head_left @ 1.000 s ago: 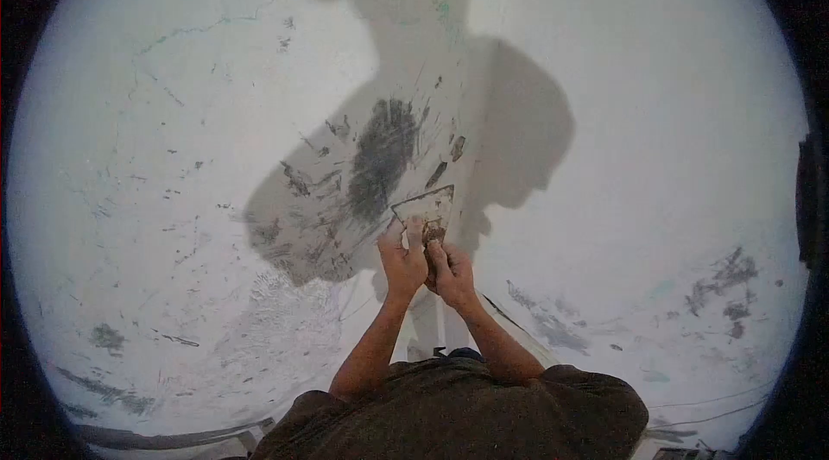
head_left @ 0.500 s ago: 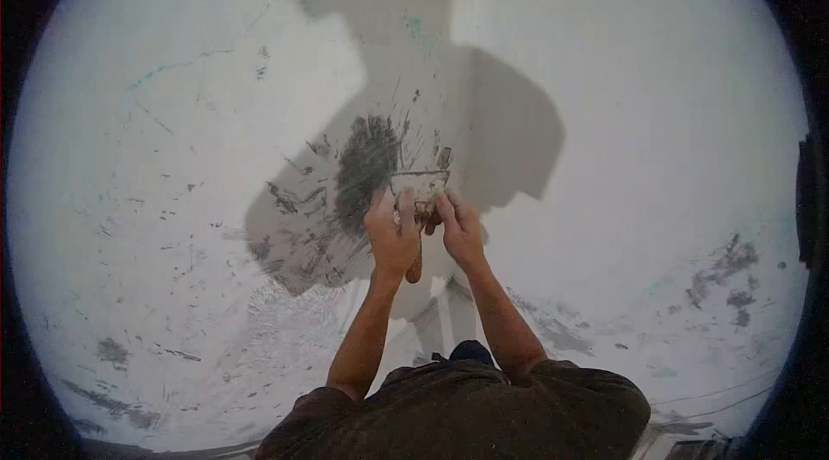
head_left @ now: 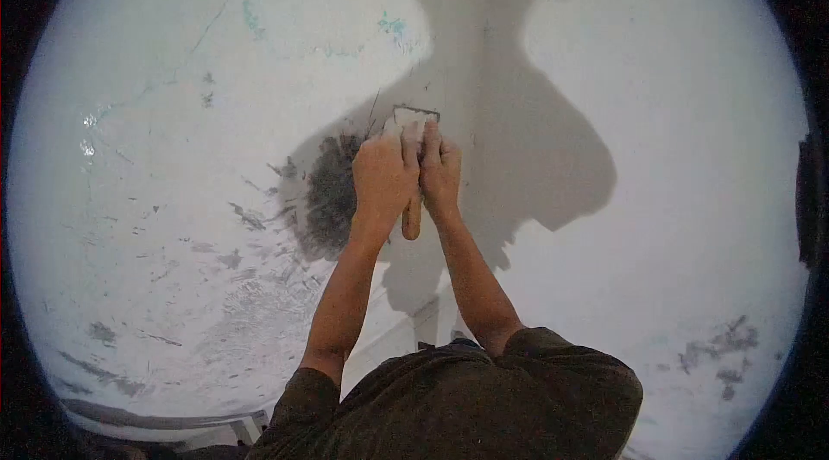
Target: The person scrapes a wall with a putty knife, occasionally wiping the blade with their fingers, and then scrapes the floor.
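A putty knife (head_left: 412, 220) with a wooden handle and a wide, whitish-smeared blade is held up against the wall. The blade's dark straight edge points up and the handle hangs down between my wrists. My left hand (head_left: 382, 179) is closed around it from the left, fingers on the blade. My right hand (head_left: 441, 177) is closed against it from the right, with fingertips on the blade's face. The palms are hidden, so anything else inside them cannot be made out. Just left of my left hand is a dark bare patch (head_left: 331, 201) in the white wall coating.
The white wall (head_left: 553, 270) curves around in the wide view, with a corner line near the middle. My shadow falls over it. Grey scuffs (head_left: 721, 346) mark the lower right, and green-blue stains (head_left: 393, 25) show higher up. A pale ledge (head_left: 164, 425) runs along the lower left.
Both hands and the putty knife have moved up the wall and closer together. A second brown tool part seen by the right hand earlier no longer shows. The head view has shifted.
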Demonstrator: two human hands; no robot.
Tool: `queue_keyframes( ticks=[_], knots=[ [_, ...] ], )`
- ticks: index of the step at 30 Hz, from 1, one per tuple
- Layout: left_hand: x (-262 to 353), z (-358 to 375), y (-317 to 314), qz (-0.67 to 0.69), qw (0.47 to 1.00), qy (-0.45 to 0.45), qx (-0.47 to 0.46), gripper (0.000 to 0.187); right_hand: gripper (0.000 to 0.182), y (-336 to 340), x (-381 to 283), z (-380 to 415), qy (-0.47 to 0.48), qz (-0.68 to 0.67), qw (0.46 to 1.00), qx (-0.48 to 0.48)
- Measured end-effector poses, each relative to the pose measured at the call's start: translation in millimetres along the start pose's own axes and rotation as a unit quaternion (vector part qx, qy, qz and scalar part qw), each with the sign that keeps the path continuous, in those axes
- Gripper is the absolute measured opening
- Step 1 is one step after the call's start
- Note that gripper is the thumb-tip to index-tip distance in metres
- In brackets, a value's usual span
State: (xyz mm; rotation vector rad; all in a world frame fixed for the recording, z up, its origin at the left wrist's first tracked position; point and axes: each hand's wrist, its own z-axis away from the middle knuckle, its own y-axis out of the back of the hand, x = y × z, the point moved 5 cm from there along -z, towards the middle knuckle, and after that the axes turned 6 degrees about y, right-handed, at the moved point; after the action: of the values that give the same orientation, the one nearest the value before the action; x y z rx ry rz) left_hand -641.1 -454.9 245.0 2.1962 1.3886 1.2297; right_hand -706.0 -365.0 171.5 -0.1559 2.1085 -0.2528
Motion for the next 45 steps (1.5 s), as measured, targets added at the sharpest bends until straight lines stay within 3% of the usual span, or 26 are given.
queue_keyframes(
  ticks=[6,9,12,14,17,21,27,29,32,36,38,39,41,44,45],
  knots=[
    [13.6,-37.3,-24.2,-0.066,0.998,-0.009,-0.003,0.032,0.047,11.8,10.9,-28.9,-0.105,-0.051,0.993,0.028],
    [16.0,-50.4,-29.8,-0.051,0.999,0.011,0.005,0.034,0.047,9.0,16.7,-37.3,-0.120,-0.144,0.982,0.007],
    [16.2,-57.9,-37.3,-0.120,0.993,-0.004,0.011,0.032,0.041,0.5,25.8,-41.5,-0.171,-0.231,0.958,0.015],
    [28.1,-57.1,-33.9,-0.130,0.989,-0.025,0.070,0.029,0.044,-5.9,24.3,-41.1,-0.222,-0.295,0.929,0.003],
    [30.9,-57.1,-35.7,-0.127,0.990,0.017,0.055,0.029,0.046,-3.3,-1.6,-42.1,-0.236,-0.265,0.933,0.056],
    [38.1,-55.3,-33.1,-0.187,0.981,0.043,0.039,0.029,0.045,-4.2,13.7,-42.0,-0.222,-0.292,0.930,0.029],
    [34.0,-56.7,-34.2,-0.152,0.985,0.085,0.015,0.034,0.048,-8.8,18.5,-42.2,-0.213,-0.303,0.928,0.035],
    [34.6,-57.6,-35.6,-0.167,0.984,0.037,0.050,0.033,0.050,-6.2,15.3,-44.5,-0.189,-0.237,0.952,0.033],
    [40.4,-54.2,-34.2,-0.179,0.981,0.051,0.046,0.031,0.051,-9.1,14.9,-41.5,-0.233,-0.296,0.924,0.067],
    [35.5,-59.8,-37.1,-0.133,0.990,0.033,0.042,0.027,0.052,-9.5,19.2,-46.3,-0.202,-0.282,0.937,0.046],
    [33.3,-56.3,-39.6,-0.156,0.984,-0.006,0.091,0.024,0.052,-8.9,18.7,-45.9,-0.201,-0.289,0.934,0.060],
    [35.1,-54.3,-39.8,-0.156,0.984,-0.007,0.091,0.024,0.052,-6.5,16.8,-43.9,-0.201,-0.290,0.934,0.060],
    [30.7,-53.9,-46.3,-0.218,0.972,0.088,0.010,0.022,0.051,0.5,15.4,-41.3,-0.238,-0.211,0.947,0.046],
    [40.8,-59.4,-43.9,-0.150,0.986,0.018,0.071,0.023,0.052,-1.1,23.8,-54.7,-0.186,-0.281,0.940,0.054],
    [45.9,-60.5,-41.4,-0.157,0.986,0.040,0.047,0.024,0.051,0.3,14.7,-51.6,-0.211,-0.273,0.937,0.057]
  ],
)
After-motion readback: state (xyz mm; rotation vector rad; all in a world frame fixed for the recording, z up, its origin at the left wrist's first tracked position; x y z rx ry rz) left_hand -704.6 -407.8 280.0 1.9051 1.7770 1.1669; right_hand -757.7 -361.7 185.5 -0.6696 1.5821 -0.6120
